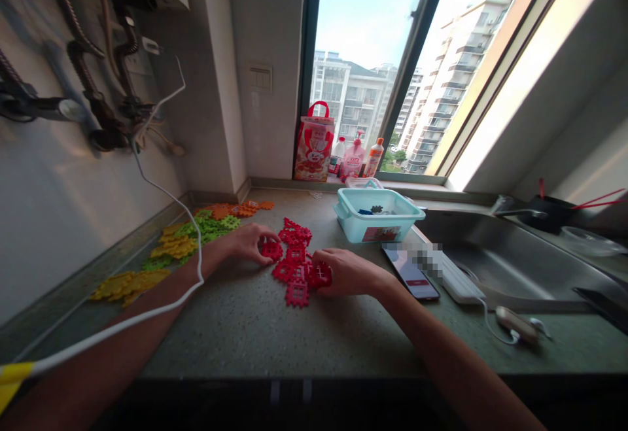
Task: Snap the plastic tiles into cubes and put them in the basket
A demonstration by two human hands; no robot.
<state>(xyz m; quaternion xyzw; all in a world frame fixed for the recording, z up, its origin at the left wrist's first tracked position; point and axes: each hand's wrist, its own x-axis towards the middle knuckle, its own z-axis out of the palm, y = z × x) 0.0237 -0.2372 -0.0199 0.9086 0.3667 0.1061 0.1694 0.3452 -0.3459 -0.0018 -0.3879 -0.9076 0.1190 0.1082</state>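
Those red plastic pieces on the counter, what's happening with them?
A person is working with both hands among a cluster of red interlocking tiles on the countertop. The left hand rests on one red piece at the cluster's left edge; the right hand covers another at its right. Orange, green and yellow tiles lie in colour groups along the left wall. A pale blue tub and a phone sit to the right.
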